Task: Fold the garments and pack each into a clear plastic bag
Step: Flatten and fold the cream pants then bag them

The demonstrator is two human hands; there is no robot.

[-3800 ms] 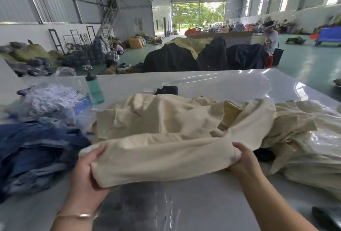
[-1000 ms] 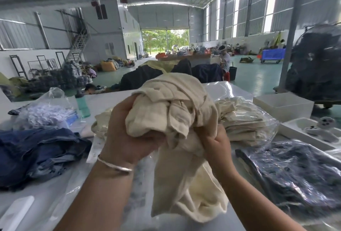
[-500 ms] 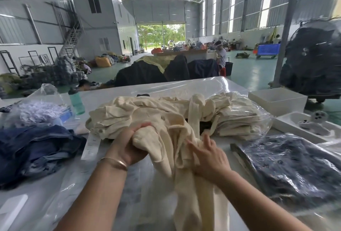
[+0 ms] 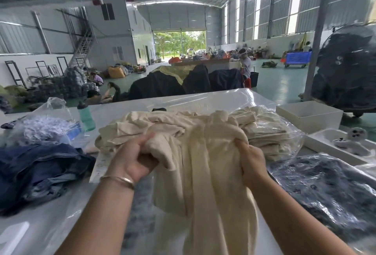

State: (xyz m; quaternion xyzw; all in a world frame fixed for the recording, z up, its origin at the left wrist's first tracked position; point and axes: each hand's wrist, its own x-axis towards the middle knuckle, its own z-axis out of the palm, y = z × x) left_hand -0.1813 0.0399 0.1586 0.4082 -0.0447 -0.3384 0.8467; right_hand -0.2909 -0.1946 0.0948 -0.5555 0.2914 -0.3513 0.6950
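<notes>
A cream garment (image 4: 205, 177) hangs from both my hands over the near table edge. My left hand (image 4: 134, 159) grips a bunched fold of it on the left. My right hand (image 4: 249, 163) grips its right side, fingers curled into the cloth. Behind it lies a loose heap of cream garments (image 4: 154, 124) on the table. To the right sits a clear plastic bag (image 4: 272, 134) holding folded cream garments. Clear plastic sheeting (image 4: 65, 210) lies on the table under my left forearm.
A pile of dark blue denim (image 4: 38, 169) lies at the left, with a bag of white tags (image 4: 40, 128) and a green bottle (image 4: 86, 117) behind it. A bagged dark patterned garment (image 4: 325, 189) lies at the right, beside white trays (image 4: 309, 114).
I lifted the cream garment off the table, bunched it up high, then lowered it. My hands have since spread apart and both now grip the cloth, which hangs between them.
</notes>
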